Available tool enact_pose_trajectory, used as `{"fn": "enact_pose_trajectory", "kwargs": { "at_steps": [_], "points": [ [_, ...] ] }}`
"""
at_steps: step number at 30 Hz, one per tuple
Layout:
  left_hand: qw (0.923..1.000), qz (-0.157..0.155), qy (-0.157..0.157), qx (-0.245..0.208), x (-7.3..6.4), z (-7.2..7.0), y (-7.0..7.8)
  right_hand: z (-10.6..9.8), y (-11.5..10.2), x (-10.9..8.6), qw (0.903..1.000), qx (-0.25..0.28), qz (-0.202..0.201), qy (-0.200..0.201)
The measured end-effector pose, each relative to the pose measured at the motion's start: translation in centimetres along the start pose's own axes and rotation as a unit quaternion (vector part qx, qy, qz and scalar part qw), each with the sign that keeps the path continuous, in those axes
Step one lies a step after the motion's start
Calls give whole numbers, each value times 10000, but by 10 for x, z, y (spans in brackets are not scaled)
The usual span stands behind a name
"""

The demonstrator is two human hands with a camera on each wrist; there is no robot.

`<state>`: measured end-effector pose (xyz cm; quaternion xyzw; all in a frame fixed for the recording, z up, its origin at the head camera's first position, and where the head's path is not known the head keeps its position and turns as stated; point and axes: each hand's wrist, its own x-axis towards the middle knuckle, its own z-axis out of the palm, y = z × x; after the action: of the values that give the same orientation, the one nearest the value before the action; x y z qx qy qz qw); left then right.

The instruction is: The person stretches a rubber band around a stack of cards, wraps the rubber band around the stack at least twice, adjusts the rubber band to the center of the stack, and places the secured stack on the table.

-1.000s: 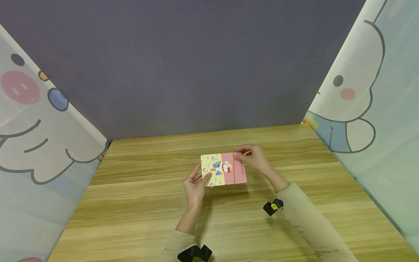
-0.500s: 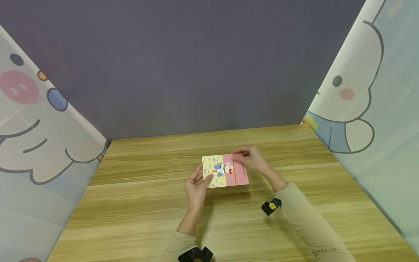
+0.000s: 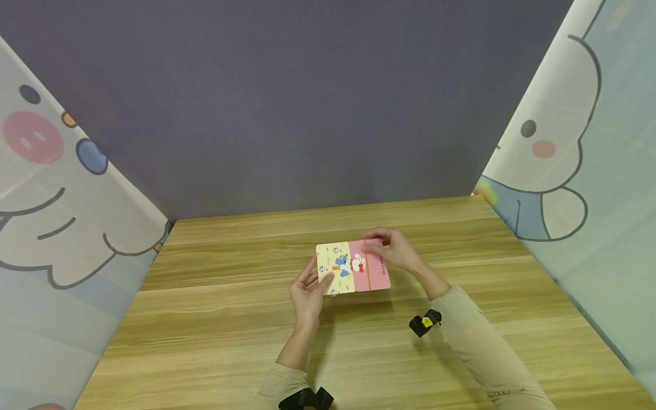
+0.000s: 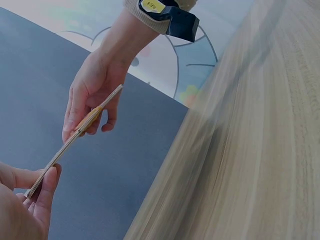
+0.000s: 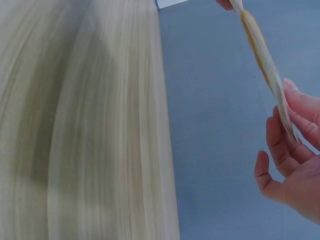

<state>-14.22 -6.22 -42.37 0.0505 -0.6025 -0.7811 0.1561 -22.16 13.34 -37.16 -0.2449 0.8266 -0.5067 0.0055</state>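
Observation:
Both hands hold a small, thin notebook (image 3: 335,266) above the table. Its cover is half yellow with a blue cartoon animal, half pink with a white rabbit. An orange-brown rubber band (image 3: 368,276) runs round the pink half, and shows as a stripe along the thin edge in the right wrist view. My left hand (image 3: 307,293) pinches the yellow end, thumb on the cover and fingers behind. On the far edge of the pink half, my right hand (image 3: 398,249) pinches with thumb and fingers right at the band.
A wood-grain table (image 3: 220,319) lies under the hands. Behind it stands a dark grey panel (image 3: 318,114), with cartoon-printed curtains (image 3: 553,97) at both sides. Black wrist cameras (image 3: 424,323) sit on the two beige sleeves.
The notebook and the left hand have shifted slightly right and down. The right hand's thumb has moved a little left along the pink half, to the band. Over the last half second almost nothing moves.

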Motion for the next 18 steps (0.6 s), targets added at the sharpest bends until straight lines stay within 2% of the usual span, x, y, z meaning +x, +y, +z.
{"fn": "enact_pose_trajectory", "kwargs": {
  "at_steps": [6,16,18],
  "points": [
    [9999,124,-21,66,1,-2,0,-6,-18,-5,10000,10,-61,42],
    [9999,107,33,71,-1,0,-2,-3,-9,-3,9995,286,88,-60],
    [9999,83,-44,51,-2,2,-2,-1,-8,-2,9993,341,120,-118]
  ]
}}
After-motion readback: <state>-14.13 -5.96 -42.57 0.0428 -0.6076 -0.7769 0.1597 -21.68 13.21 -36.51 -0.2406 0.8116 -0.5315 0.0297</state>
